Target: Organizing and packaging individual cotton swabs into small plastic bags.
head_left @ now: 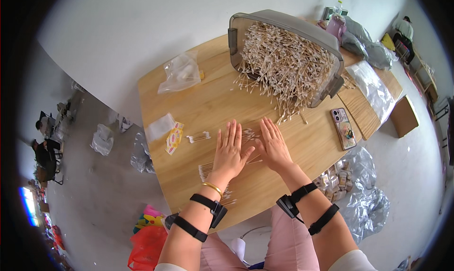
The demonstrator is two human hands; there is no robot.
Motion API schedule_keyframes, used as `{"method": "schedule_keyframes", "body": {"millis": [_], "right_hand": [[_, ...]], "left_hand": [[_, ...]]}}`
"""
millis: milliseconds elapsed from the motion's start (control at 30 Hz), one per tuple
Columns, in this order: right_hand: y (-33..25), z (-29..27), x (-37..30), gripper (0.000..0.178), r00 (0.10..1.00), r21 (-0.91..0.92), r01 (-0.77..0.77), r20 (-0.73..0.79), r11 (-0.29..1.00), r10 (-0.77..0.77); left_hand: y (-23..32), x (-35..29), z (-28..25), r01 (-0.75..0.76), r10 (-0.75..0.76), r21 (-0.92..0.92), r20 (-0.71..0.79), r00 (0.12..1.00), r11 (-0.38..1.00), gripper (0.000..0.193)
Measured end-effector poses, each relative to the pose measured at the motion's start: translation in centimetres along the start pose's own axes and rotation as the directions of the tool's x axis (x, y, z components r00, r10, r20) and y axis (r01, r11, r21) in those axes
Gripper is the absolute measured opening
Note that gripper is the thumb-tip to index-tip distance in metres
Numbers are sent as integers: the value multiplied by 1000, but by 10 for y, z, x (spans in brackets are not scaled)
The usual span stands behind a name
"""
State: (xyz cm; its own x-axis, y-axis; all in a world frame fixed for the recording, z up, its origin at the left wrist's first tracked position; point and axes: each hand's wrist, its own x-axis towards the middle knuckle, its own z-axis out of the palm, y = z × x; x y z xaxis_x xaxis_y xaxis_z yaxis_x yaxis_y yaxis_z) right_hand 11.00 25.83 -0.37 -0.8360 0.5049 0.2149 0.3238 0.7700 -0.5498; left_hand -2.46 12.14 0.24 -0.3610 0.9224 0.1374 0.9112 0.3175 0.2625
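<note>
My left hand (231, 150) lies palm down over the wooden table, its fingers stretched out and close together. Beside it, my right hand (273, 145) is also flat, with the fingers straight. Between the two hands shows a small bunch of cotton swabs (248, 135); the palms hide part of it. A row of swabs (206, 170) runs under my left wrist, and more lie near that forearm. Left of my left hand is a short bundle of swabs (198, 137). Beyond both hands, a tipped grey plastic bin (288, 19) spills a heap of swabs (286, 58) onto the tabletop.
Yellow-and-white printed cards (174, 138) and clear bags (161, 126) lie at the table's left. A phone (343, 128) rests at the right edge. On the floor are a heap of small packs (336, 180), silvery plastic (364, 205) and a red bag (147, 247). Other people sit farther off.
</note>
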Motion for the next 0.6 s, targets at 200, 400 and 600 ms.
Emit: {"method": "schedule_keyframes", "body": {"millis": [200,400,600], "right_hand": [[-10,-15,-34,65,999,-15,46,26,999,-45],[-15,-9,-52,68,998,-51,47,47,998,-45],[-23,-9,-60,74,998,-66,37,61,997,-33]], "left_hand": [[3,-16,4,-35,23,154,80,997,987,93],[16,-21,-3,-57,47,155,66,997,986,94],[14,-22,3,-29,21,209,41,999,978,94]]}}
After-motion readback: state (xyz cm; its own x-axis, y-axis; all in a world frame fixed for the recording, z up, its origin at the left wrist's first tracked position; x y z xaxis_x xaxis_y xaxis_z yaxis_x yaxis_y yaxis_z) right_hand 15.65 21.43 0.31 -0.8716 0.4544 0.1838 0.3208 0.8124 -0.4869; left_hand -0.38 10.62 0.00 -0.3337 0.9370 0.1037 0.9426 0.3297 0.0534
